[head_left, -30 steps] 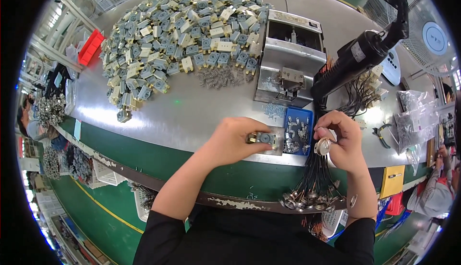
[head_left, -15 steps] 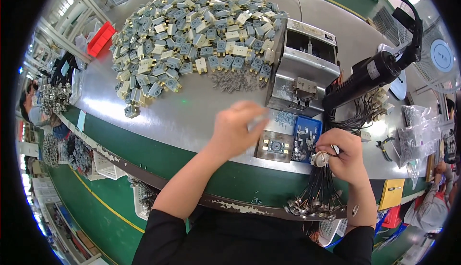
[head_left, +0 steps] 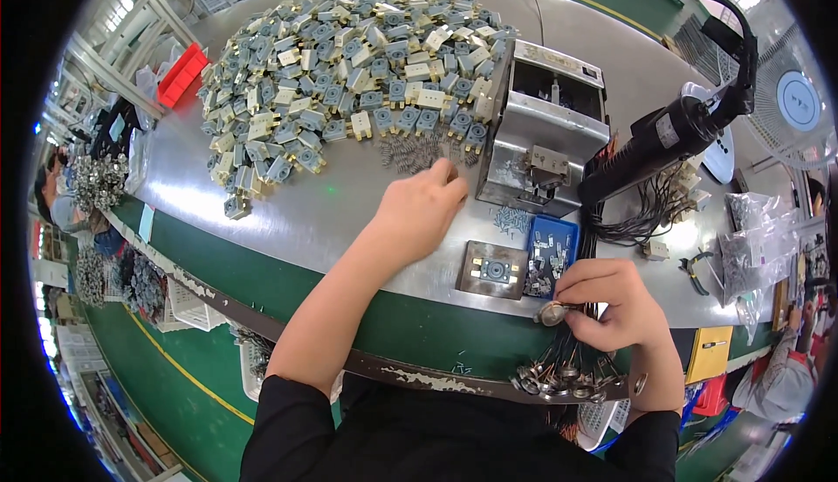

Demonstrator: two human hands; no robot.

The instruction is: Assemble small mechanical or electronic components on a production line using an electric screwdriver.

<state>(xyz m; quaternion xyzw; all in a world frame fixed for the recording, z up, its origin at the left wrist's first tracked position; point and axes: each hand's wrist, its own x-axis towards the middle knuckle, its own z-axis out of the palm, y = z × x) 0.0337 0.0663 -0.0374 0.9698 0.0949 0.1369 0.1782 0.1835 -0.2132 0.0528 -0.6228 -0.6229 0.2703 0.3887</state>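
Observation:
My left hand [head_left: 422, 211] reaches to the near edge of a heap of small coil springs [head_left: 408, 154]. Its fingers are curled together, and anything between the tips is hidden. My right hand [head_left: 611, 303] pinches a round metal disc with a wire [head_left: 552, 313] just in front of a blue tray [head_left: 569, 236] of small metal parts. Between my hands, a grey square housing with brass terminals [head_left: 497, 271] sits in a metal fixture block [head_left: 471, 283]. Small blue screws [head_left: 511, 219] lie behind the block.
A large heap of grey and cream housings [head_left: 349, 63] covers the far table. A steel press-like machine [head_left: 546, 124] and a black cylindrical tool [head_left: 633, 163] stand ahead on the right. More wired discs [head_left: 567, 377] hang at the table edge. Pliers [head_left: 696, 272] lie right.
My left hand has moved forward from near the fixture to the springs. My right hand has brought the metal disc slightly left and nearer. The view has shifted a little.

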